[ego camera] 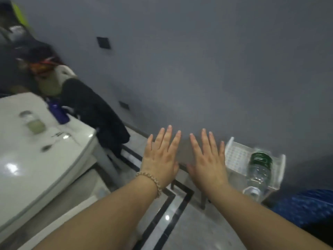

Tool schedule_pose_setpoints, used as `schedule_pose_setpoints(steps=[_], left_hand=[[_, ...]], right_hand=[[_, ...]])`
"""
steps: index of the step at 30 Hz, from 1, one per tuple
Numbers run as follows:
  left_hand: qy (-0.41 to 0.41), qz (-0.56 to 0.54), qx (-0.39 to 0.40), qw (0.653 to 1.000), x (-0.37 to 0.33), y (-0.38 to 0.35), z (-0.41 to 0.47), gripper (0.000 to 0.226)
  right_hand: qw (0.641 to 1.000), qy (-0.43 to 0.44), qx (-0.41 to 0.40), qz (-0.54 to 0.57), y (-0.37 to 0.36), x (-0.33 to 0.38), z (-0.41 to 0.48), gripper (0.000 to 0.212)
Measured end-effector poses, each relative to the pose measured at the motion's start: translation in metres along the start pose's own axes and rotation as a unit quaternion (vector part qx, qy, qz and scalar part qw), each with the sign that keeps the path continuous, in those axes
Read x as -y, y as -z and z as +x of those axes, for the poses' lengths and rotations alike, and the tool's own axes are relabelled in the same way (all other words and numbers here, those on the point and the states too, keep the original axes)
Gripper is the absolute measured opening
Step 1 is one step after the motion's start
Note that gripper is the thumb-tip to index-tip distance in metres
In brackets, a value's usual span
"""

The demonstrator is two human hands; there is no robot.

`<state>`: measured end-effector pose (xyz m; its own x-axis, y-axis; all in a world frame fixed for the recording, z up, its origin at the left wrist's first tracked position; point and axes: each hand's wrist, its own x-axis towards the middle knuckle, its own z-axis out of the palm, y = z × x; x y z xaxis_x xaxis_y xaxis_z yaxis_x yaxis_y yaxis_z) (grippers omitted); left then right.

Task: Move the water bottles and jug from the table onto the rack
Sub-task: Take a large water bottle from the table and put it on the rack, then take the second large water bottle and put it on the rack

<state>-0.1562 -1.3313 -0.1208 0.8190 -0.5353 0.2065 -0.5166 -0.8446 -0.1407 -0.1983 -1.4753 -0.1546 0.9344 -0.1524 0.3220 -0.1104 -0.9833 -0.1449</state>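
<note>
Both my hands are stretched out in front of me, palms down, fingers straight and spread, holding nothing. My left hand (161, 157) wears a beaded bracelet at the wrist; my right hand (207, 159) hovers beside it. A clear plastic bottle with a green label (259, 168) lies on its side in the white rack (234, 154) at the right, just past my right hand. On the white table (36, 168) at the left stand a clear bottle with pale liquid (33, 122) and a dark blue bottle (59, 112).
A dark garment (97, 116) hangs over a chair behind the table. A grey wall (198, 69) fills the background. The tiled floor (180, 222) has black border lines. Blue fabric (306, 208) shows at the lower right. Clutter is piled at the upper left.
</note>
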Motion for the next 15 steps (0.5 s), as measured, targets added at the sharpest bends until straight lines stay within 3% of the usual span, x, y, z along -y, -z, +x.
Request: schedule_pose_setpoints(steps=[5, 11, 15], left_hand=[[0.102, 0.051, -0.042, 0.993, 0.149, 0.043, -0.145, 0.079], [0.196, 0.116, -0.102, 0.968, 0.334, 0.094, -0.329, 0.073], [0.279, 0.109, -0.092, 0.95, 0.421, 0.114, -0.41, 0.072]], right_hand=[[0.99, 0.13, -0.041, 0.028, 0.022, 0.191, -0.036, 0.073], [0.968, 0.236, -0.059, 0.063, 0.047, 0.399, -0.086, 0.067], [0.951, 0.298, -0.059, 0.063, 0.051, 0.527, -0.109, 0.066]])
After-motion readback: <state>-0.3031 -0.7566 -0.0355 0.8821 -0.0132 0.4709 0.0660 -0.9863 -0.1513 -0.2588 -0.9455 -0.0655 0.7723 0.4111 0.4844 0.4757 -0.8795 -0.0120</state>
